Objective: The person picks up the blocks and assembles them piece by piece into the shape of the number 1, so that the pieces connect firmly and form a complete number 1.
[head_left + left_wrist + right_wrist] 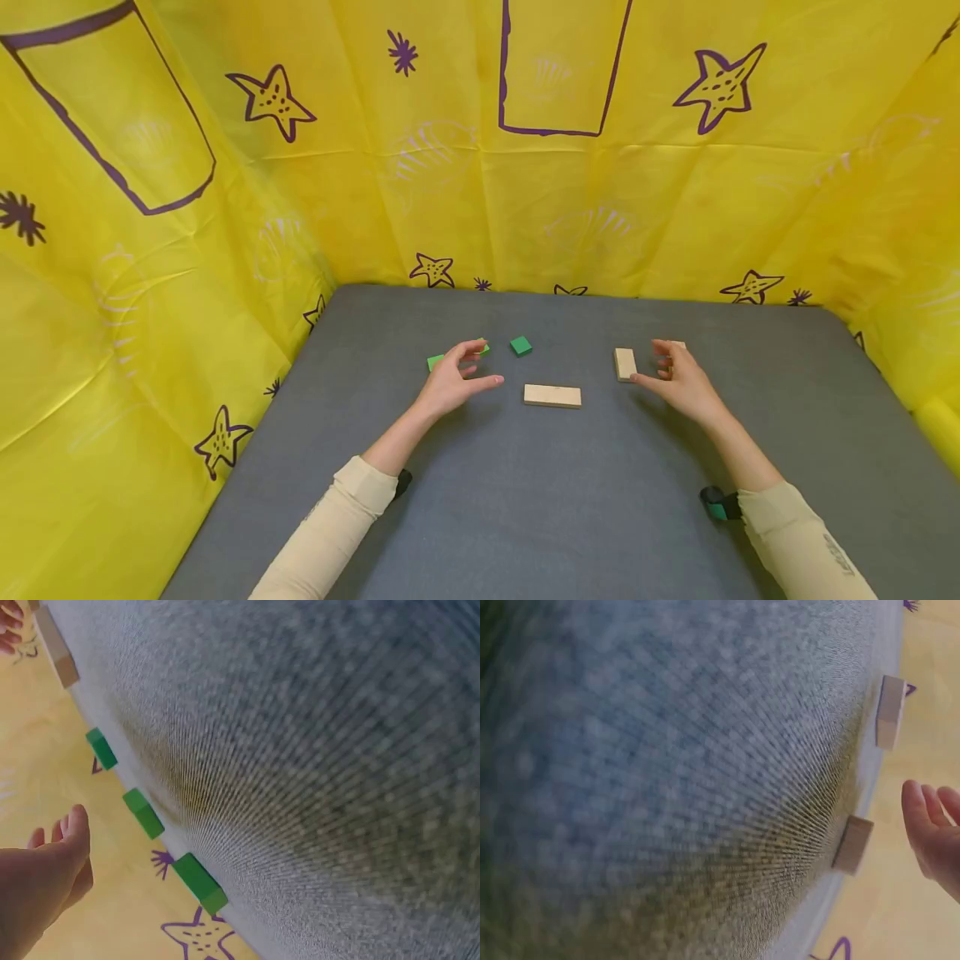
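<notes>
My left hand (452,382) hovers over the table with its fingers loosely bent and holds nothing. Behind it lie two light green blocks, one (435,362) by the knuckles and another (483,347) at the fingertips, both partly covered. Just beyond them sits a darker green block (521,346). Between the hands a long wooden block (552,396) lies flat. On the other side my right hand (684,385), also without anything in it, is raised near a wooden block (625,364). Its fingers partly hide a further wooden block (678,343).
A dark grey table (555,508) spreads under both arms. Yellow cloth (450,192) with purple starfish drawings hangs behind it and along the sides. In the left wrist view three green blocks (142,813) stand in a row.
</notes>
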